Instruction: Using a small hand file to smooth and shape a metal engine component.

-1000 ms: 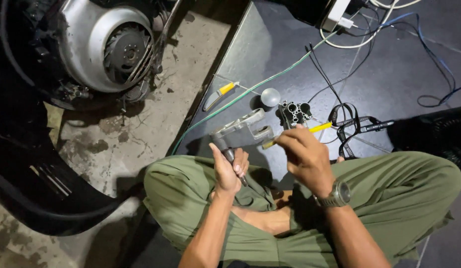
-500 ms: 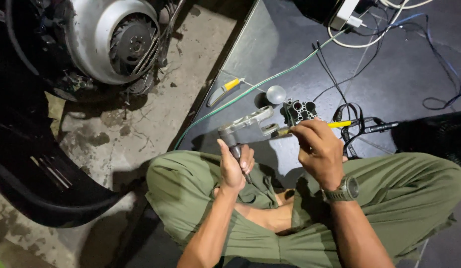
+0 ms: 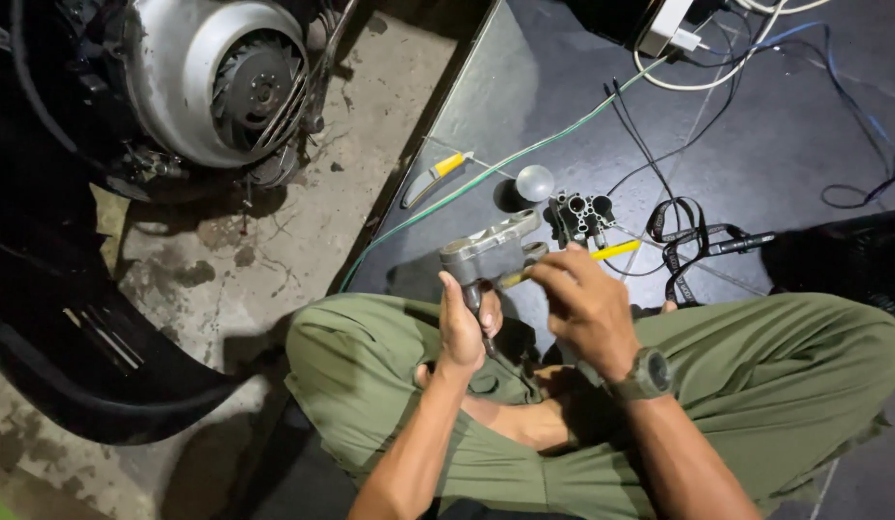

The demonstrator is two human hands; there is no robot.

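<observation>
We hold a grey cast-metal lever bracket [image 3: 488, 248] above our lap, at the centre of the view. Our left hand [image 3: 464, 327] is clenched around its lower stem, so the body of the part rises toward 1 o'clock from the fist. Our right hand [image 3: 588, 306] is pinched narrow around a yellow-handled screwdriver [image 3: 602, 254], its working end meeting the bracket at 3 o'clock of the part; the exact contact point is hidden by the fingers. A dark wristwatch [image 3: 646, 374] sits on the right wrist.

Just beyond the bracket, at 1 o'clock, a black multi-bore metal block [image 3: 580, 214] lies on the dark floor mat [image 3: 794, 135], with a round white bulb [image 3: 535, 182] beside it at 11 o'clock. A green cable [image 3: 486, 176] runs diagonally across the mat, passing near a second yellow-handled tool [image 3: 434, 175] at 11 o'clock. A black strap [image 3: 686, 239] lies at 3 o'clock of the block. At 10 o'clock of the view, a silver engine fan housing [image 3: 211, 82] stands over stained concrete floor [image 3: 274, 241]. Our legs in olive trousers [image 3: 775, 385] are crossed below.
</observation>
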